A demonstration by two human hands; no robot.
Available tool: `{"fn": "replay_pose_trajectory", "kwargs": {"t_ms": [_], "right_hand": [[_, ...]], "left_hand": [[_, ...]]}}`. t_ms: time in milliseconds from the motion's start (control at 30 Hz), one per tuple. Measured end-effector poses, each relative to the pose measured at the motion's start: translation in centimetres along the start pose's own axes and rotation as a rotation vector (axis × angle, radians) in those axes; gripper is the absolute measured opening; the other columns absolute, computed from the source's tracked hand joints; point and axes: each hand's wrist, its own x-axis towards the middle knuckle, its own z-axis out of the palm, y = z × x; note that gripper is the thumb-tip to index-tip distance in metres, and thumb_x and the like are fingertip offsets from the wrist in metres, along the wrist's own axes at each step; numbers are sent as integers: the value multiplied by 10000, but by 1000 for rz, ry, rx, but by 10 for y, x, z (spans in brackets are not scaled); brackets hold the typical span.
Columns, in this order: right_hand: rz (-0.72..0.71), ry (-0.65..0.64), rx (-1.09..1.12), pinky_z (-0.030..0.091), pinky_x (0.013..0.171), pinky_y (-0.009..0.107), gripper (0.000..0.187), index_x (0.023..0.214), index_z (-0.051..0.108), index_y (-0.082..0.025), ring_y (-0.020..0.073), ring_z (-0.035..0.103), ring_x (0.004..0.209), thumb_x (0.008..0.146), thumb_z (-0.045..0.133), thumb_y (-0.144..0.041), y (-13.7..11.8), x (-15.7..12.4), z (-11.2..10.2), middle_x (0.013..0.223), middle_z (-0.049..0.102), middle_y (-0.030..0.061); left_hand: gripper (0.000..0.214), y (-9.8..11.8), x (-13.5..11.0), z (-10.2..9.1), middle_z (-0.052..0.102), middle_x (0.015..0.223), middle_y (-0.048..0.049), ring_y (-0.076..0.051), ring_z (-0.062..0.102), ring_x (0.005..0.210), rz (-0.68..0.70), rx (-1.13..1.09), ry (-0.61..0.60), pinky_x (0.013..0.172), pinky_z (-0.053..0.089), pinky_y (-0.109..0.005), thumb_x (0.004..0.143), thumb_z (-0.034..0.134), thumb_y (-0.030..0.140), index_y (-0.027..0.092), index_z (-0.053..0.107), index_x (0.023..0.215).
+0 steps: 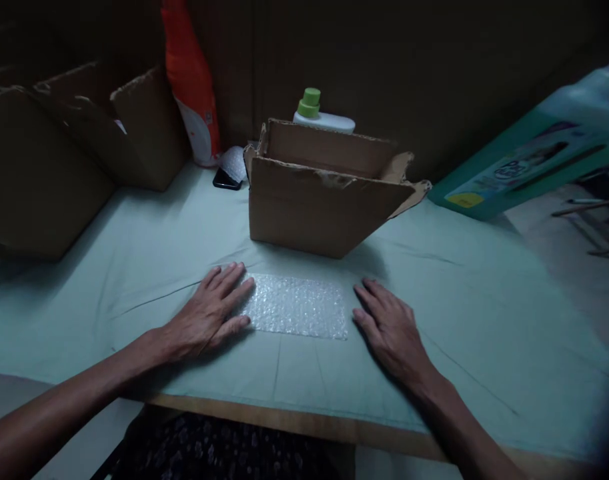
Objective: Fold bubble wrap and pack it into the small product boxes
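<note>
A rectangular sheet of bubble wrap [297, 305] lies flat on the pale green tablecloth [194, 230]. At its left end rests my left hand [211, 312], fingers stretched out and apart, the fingertips touching or just over the wrap's edge. My right hand [390, 328] lies on the cloth just past the right end of the sheet, a small gap between them. Its fingers are extended, holding nothing. Right behind the wrap stands an open-topped cardboard box [304, 210], its flaps ragged.
More open cardboard boxes [39, 173] stand at the left. An orange-and-white bottle [194, 87], a dark phone [227, 180] and a green-capped white bottle [324, 121] are at the back. A large teal jug [514, 157] stands tilted in view at the right. The table's wooden edge [284, 415] runs in front.
</note>
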Motion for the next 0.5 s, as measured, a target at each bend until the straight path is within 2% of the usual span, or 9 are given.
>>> {"fn": "replay_pose_trajectory", "kwargs": {"t_ms": [100, 200, 267, 333, 400, 500], "right_hand": [[69, 94, 98, 473, 1019, 559, 479, 1302, 618, -198, 359, 565, 1294, 985, 459, -520, 5, 21, -18, 1411, 603, 171], [128, 149, 274, 496, 1000, 545, 618, 1351, 565, -146, 376, 601, 1230, 885, 599, -552, -6, 66, -18, 1358, 626, 207], [200, 153, 420, 539, 927, 530, 676, 1338, 549, -122, 372, 650, 1125, 824, 648, -549, -11, 98, -8, 1271, 670, 213], [282, 165, 520, 564, 859, 514, 662, 1302, 550, -111, 362, 671, 1045, 803, 639, -537, -11, 122, 6, 1197, 696, 210], [317, 180, 548, 570, 843, 503, 638, 1298, 538, -103, 352, 668, 1036, 820, 600, -521, -6, 136, 17, 1180, 696, 206], [254, 173, 542, 578, 845, 474, 603, 1328, 514, -116, 326, 662, 1048, 854, 559, -488, 8, 142, 23, 1181, 693, 183]], "left_hand": [[659, -9, 24, -23, 311, 1642, -148, -347, 305, 1506, -137, -167, 224, 1203, 308, -578, 993, 434, 541, 215, 315, 1553], [789, -15, 73, -34, 350, 1614, -164, -368, 382, 1452, -227, -379, 404, 1116, 423, -580, 915, 583, 479, 205, 243, 1574], [786, -16, 105, -30, 403, 1580, -165, -359, 469, 1383, -234, -517, 423, 1065, 481, -555, 881, 620, 361, 195, 263, 1561], [714, -14, 129, -20, 512, 1493, -149, -315, 563, 1279, -241, -592, 438, 1036, 517, -525, 891, 578, 253, 184, 294, 1542], [648, -11, 141, -11, 574, 1426, -119, -281, 592, 1229, -263, -595, 482, 1025, 534, -495, 919, 517, 201, 192, 306, 1532], [585, -8, 140, -6, 579, 1402, -71, -271, 561, 1273, -262, -551, 486, 1036, 525, -453, 972, 409, 210, 194, 283, 1543]]}}
